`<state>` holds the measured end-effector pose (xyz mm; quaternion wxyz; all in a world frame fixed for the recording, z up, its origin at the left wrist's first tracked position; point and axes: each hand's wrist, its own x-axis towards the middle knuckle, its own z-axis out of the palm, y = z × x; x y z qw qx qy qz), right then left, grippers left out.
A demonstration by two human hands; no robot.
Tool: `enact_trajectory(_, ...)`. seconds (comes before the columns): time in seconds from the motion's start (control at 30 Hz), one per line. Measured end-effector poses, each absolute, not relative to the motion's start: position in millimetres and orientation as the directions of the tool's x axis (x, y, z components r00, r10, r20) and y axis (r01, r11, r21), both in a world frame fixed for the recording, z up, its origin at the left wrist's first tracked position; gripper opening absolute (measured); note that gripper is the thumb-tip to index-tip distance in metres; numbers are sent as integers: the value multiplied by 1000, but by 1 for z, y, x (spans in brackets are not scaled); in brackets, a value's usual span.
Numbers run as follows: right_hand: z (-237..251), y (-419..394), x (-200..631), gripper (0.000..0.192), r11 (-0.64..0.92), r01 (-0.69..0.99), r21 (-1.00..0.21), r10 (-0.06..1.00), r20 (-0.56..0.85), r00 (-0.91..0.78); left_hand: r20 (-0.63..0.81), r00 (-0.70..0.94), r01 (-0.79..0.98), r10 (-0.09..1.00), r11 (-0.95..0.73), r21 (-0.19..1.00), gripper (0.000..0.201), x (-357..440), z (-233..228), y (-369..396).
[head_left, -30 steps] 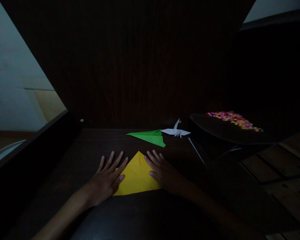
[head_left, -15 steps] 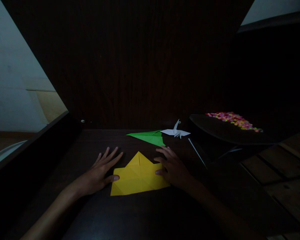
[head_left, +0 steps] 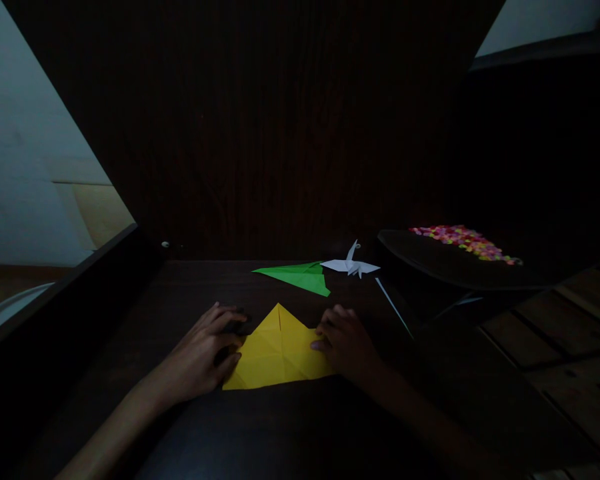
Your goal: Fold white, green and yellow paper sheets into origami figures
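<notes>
A creased sheet of yellow folded paper lies on the dark table, its pointed peak facing away from me. At its left edge is my left hand, thumb on top and fingers curled about the edge. My right hand pinches the right edge in the same way, its fingers bent and the thumb resting on the paper. Beyond the peak lies a green folded paper plane. A white origami crane touches or nearly touches the plane's right end.
A dark wooden panel rises behind the table. On the right, a dark bag-like item carries a cluster of pink and yellow flower-like pieces. A thin pale strip lies near it. A raised board borders the left side.
Both hands have drawn their fingers in from a spread pose and curled them at the yellow paper's side edges. The paper has barely moved.
</notes>
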<state>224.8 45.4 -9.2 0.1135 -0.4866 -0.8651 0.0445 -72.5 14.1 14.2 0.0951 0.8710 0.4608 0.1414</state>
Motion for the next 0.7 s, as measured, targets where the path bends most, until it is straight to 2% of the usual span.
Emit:
enact_trajectory(0.23, -12, 40, 222, 14, 455, 861, -227, 890, 75, -451, 215, 413, 861, 885, -456, 226, 26, -51, 1, 12)
enact_trajectory(0.37, -14, 41, 221, 20, 448, 849, -280, 886, 16, -463, 172, 358, 872, 918, -395, 291, 23, -46, -7, 11)
enact_trajectory(0.6, -23, 44, 223, 36, 411, 710, -571, 880, 45, -473, 124, 298, 849, 947, -322, 418, 32, -44, -15, 11)
enact_trajectory(0.7, -22, 46, 222, 36, 365, 668, -649, 888, 28, -458, 89, 300, 823, 950, -305, 479, 32, -42, -12, 11)
